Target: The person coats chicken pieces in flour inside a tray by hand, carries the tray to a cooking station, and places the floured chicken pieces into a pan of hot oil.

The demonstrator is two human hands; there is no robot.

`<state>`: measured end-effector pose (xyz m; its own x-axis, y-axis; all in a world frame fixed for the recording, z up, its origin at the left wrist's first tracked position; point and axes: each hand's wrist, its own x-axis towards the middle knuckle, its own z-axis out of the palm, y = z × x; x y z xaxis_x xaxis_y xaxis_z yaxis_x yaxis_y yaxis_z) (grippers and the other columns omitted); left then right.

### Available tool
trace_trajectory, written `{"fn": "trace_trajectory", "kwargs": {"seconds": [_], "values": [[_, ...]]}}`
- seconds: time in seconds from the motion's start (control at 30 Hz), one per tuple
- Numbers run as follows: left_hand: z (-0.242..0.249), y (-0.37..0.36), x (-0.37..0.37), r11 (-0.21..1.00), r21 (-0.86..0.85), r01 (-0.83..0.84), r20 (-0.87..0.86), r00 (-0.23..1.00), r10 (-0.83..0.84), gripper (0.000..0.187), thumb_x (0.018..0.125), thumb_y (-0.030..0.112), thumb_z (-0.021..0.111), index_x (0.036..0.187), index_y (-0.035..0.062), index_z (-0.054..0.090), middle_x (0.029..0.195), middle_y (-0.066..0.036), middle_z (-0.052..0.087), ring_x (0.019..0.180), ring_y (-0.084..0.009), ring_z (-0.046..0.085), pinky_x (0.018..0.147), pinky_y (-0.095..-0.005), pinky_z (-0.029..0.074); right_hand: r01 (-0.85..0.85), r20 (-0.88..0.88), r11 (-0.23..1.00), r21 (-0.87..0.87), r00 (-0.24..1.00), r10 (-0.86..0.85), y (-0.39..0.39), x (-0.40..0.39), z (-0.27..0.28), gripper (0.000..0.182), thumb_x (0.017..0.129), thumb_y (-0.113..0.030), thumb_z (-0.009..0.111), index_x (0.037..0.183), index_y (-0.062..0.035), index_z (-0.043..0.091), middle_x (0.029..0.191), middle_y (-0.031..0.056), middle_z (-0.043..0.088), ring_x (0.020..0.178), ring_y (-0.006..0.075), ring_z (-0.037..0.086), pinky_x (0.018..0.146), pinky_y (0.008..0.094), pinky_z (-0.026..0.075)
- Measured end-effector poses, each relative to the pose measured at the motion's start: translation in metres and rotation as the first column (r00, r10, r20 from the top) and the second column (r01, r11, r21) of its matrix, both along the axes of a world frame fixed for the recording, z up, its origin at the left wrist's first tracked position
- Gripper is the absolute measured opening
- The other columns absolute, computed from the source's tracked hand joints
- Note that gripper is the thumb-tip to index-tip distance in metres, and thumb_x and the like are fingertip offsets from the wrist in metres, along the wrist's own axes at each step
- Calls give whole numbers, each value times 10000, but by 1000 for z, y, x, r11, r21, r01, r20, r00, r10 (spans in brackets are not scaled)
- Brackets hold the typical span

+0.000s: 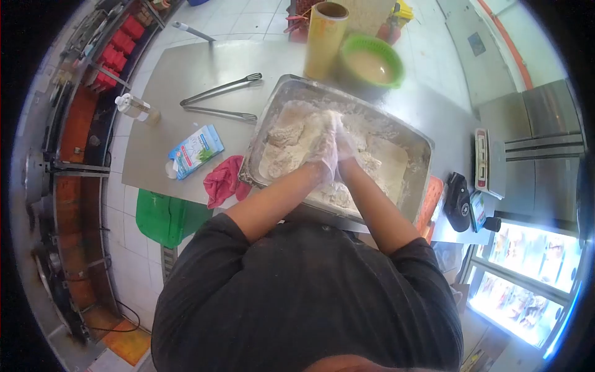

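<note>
A deep metal tray (419,144) holds white flour and several flour-coated pieces (286,135). Over the middle of the tray, my left hand (324,147) and my right hand (347,146) are side by side, close together or touching. Both wear thin, clear gloves dusted with flour. Their fingers are blurred and covered in flour, so their pose and anything between them cannot be made out.
On the metal table (180,68) lie tongs (220,90), a blue packet (196,152) and a red cloth (224,181). Behind the tray stand a film roll (325,43) and a green basket (372,61). A scale (486,162) and black cap (457,201) are right.
</note>
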<state>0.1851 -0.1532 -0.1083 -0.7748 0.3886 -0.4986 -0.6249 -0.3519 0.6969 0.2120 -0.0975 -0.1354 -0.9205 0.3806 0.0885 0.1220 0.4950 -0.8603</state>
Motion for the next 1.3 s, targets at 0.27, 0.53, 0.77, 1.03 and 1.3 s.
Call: {"fn": "trace_trajectory", "kwargs": {"seconds": [0.27, 0.53, 0.77, 1.03, 1.3], "values": [[13, -15, -2, 976, 204, 80, 63, 994, -94, 662, 921, 616, 493, 1332, 97, 519, 1180, -67, 588, 1056, -200, 554, 925, -359, 455, 187, 214, 657, -730, 976, -40, -22, -19, 1, 492, 988, -450, 471, 1291, -70, 548, 1115, 103, 642, 942, 255, 618, 777, 360, 509], [-44, -5, -10, 959, 161, 234, -121, 969, -216, 646, 953, 577, 467, 1397, 108, 448, 1239, -58, 565, 1085, -197, 547, 918, -350, 459, 64, -32, 699, -712, 992, -124, 8, 0, 10, 526, 988, -492, 424, 1277, -64, 522, 1194, 119, 579, 1056, 258, 562, 902, 388, 462], [10, -27, -1, 935, -107, 339, -457, 818, -349, 668, 963, 569, 428, 1373, 45, 485, 1390, -69, 496, 1201, -208, 498, 988, -338, 426, -182, 3, 852, 491, 978, 207, 114, 56, 60, 448, 903, -198, 547, 1326, -58, 495, 1423, 294, 389, 1322, 432, 374, 1067, 419, 363], [112, -142, 13, 291, -792, -537, -593, 560, -579, 449, 913, 307, 609, 1258, 23, 572, 1292, -186, 570, 1152, -326, 569, 1009, -368, 433, -53, -12, 675, 736, 996, 91, 212, 191, 86, 324, 885, -174, 538, 1198, -108, 589, 1292, 273, 510, 1134, 406, 553, 940, 448, 459], [-15, -199, -35, -215, -861, -460, -48, 495, -868, 532, 826, 292, 579, 1295, 54, 503, 1078, -247, 620, 1039, -395, 617, 895, -424, 501, -150, 292, 777, 612, 955, -46, 239, 214, -25, 379, 889, -322, 568, 1085, 1, 605, 955, 218, 629, 837, 372, 614, 728, 433, 490]]}}
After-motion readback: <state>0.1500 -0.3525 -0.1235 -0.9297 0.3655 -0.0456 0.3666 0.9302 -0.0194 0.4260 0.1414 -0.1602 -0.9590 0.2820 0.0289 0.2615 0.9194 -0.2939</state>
